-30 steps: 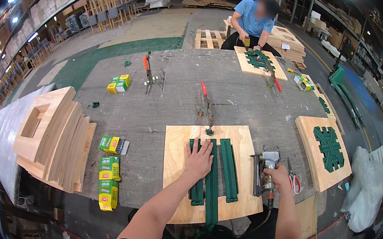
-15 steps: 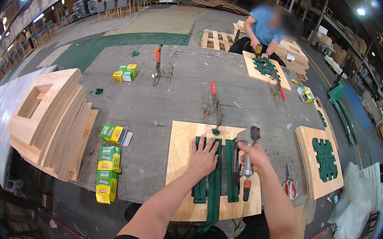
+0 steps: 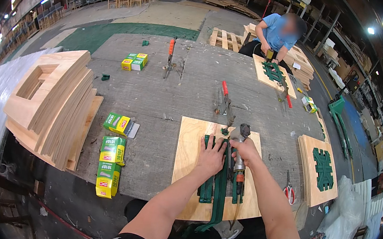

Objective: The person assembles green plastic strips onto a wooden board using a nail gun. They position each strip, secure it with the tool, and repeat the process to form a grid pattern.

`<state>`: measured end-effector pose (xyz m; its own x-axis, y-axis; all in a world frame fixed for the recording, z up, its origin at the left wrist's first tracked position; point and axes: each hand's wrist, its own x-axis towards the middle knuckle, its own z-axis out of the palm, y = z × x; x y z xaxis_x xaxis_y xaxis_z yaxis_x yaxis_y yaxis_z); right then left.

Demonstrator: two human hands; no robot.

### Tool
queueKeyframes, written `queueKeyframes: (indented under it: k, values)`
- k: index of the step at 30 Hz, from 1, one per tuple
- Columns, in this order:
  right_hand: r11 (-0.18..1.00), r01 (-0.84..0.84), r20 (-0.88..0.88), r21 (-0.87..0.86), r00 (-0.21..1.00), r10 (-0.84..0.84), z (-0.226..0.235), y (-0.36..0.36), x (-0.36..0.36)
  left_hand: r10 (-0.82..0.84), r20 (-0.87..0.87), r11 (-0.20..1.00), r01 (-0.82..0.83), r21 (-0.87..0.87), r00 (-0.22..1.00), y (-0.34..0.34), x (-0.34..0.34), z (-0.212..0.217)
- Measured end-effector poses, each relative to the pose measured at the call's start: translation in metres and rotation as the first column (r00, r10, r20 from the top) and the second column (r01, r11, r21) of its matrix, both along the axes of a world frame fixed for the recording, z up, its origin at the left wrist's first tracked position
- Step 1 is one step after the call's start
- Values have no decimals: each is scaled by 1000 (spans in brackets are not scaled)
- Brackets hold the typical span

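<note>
A plywood panel [image 3: 185, 165] lies at the table's near edge, with dark green webbing straps [image 3: 219, 194] running lengthwise over it. One long strap hangs past the near edge toward my lap. My left hand [image 3: 211, 158] rests flat on the straps, fingers spread. In my right hand [image 3: 248, 151] is a pneumatic staple gun [image 3: 239, 164], its hose trailing toward me. It is over the right-hand straps, close beside my left fingertips; whether its nose touches them is hidden. Just beyond the panel's far edge stands a red-handled toggle clamp [image 3: 225, 89].
Stacked plywood frames [image 3: 46, 99] stand left, near green and yellow boxes [image 3: 113, 148]. Scissors [image 3: 289, 194] lie right, beside a panel with woven green straps [image 3: 323, 168]. Another clamp [image 3: 170, 52] stands farther off. Across the table, a co-worker [image 3: 275, 32] handles a tool over another strapped panel [image 3: 263, 78].
My right hand has brought the staple gun left across the panel, nearer my left hand and over the straps. My left hand stays on the webbing. The whole view has shifted slightly.
</note>
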<state>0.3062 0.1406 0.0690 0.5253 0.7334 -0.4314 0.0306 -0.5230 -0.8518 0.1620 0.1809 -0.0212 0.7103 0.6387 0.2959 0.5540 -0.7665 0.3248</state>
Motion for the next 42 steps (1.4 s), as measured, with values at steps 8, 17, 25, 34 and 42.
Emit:
queueKeyframes:
  k: [8,17,25,34,42]
  values:
    - [1000,0,32,3,999,0,-5,1,-5,5,6,1000,-5,-16,1000,1,0,-1]
    - [997,-41,-18,63,999,43,-9,-3,-2,17,101,995,-8,-98,995,1,-2,1]
    - [998,-23,-25,52,999,24,-8,-2,-8,13,79,990,-1,-143,997,4,-4,1]
    - [997,-81,26,12,996,81,-9,3,-5,18,106,984,1,-178,994,3,-5,3]
    - [996,-88,1,23,996,88,-7,6,-11,6,173,974,33,-222,985,5,-8,5]
